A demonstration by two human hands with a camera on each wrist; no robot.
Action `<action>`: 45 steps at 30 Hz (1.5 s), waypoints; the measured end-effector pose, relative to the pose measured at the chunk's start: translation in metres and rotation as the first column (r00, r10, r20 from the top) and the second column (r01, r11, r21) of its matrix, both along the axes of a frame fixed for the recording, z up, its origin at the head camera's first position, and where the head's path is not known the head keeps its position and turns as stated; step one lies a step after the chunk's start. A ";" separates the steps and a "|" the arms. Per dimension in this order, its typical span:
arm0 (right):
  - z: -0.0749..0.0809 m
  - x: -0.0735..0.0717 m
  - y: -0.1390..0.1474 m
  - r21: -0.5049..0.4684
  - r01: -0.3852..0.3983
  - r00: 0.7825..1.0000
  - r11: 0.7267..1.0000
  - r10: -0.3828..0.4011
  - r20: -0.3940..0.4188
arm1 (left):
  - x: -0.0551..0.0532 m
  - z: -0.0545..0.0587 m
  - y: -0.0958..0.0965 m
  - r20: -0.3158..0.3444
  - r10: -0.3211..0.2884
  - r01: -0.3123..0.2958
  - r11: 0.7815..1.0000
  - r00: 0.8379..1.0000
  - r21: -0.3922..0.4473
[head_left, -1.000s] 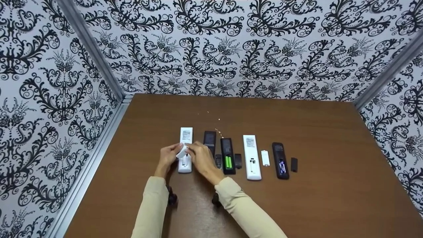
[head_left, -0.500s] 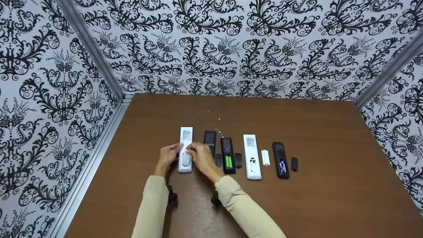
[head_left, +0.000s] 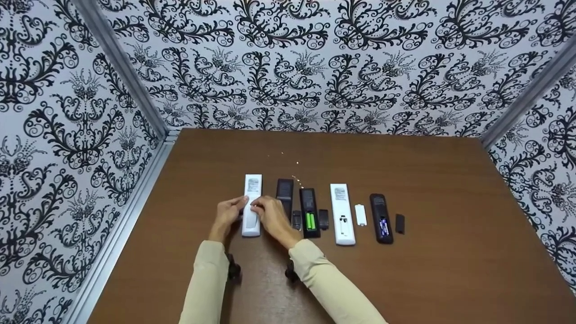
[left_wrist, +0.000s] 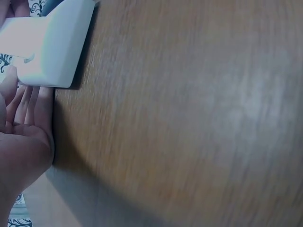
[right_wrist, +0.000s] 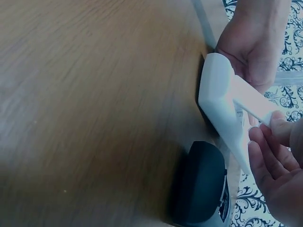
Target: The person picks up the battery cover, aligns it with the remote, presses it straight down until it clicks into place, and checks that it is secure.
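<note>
Left of leftmost white remote (head_left: 253, 184): left grip (head_left: 230, 211) blocks edge; broad bare desk (head_left: 180, 216) past it. Above its near half: tilted cover (right_wrist: 253, 101), right grip (head_left: 271, 213) in way. Right: dark remote (head_left: 284, 189) close, then further remotes (head_left: 340, 202), narrow gaps. Beyond far end: bare desk to wall (head_left: 292, 67). Near end: lane between left sleeve (head_left: 207, 274), right sleeve (head_left: 333, 279).

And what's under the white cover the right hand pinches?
Under the cover is the white remote the left hand holds; covered, any batteries inside can't be made out.

White remote (head_left: 253, 190), back upward, white cover (right_wrist: 253, 102) tilted over it
</note>
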State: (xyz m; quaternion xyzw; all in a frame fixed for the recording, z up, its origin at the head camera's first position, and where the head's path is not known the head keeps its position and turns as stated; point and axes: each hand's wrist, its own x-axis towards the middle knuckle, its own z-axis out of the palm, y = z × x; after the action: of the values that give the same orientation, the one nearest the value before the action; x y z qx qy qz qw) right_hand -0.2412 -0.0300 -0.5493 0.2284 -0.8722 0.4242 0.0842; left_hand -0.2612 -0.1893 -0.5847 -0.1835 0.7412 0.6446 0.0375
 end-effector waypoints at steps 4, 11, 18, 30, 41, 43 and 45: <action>-0.003 -0.001 0.000 0.021 -0.012 1.000 1.000 0.012 0.010 | -0.001 0.001 0.000 0.005 -0.015 0.015 1.000 1.000 -0.019; -0.005 -0.001 -0.001 0.069 -0.011 0.998 0.998 0.007 0.065 | -0.005 0.003 0.001 0.013 -0.026 0.026 0.999 1.000 -0.036; -0.010 0.009 -0.006 0.163 0.013 0.998 0.987 -0.023 0.061 | -0.002 0.004 0.002 0.020 -0.028 0.029 0.998 0.999 -0.056; -0.014 0.018 -0.013 0.210 0.048 0.998 0.977 -0.057 0.037 | 0.002 0.006 -0.001 0.031 -0.017 0.018 1.000 0.999 -0.025; -0.018 0.017 -0.017 -0.068 0.128 0.930 0.989 -0.096 0.355 | 0.002 0.005 0.002 0.038 -0.003 0.003 1.000 0.999 0.008; -0.018 0.016 -0.019 -0.173 0.196 0.867 0.965 -0.088 0.491 | 0.002 0.005 0.003 0.037 -0.003 0.003 1.000 0.999 0.003; -0.020 0.017 -0.021 -0.266 0.280 0.795 0.922 -0.067 0.603 | 0.003 0.006 0.003 0.039 -0.001 0.001 1.000 0.999 -0.013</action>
State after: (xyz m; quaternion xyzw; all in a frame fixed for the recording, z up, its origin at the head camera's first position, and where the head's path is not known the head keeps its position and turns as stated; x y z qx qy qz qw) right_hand -0.2246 -0.0507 -0.5688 -0.0131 -0.7858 0.6086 -0.1095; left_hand -0.2578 -0.1865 -0.5787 -0.1961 0.7444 0.6362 0.0512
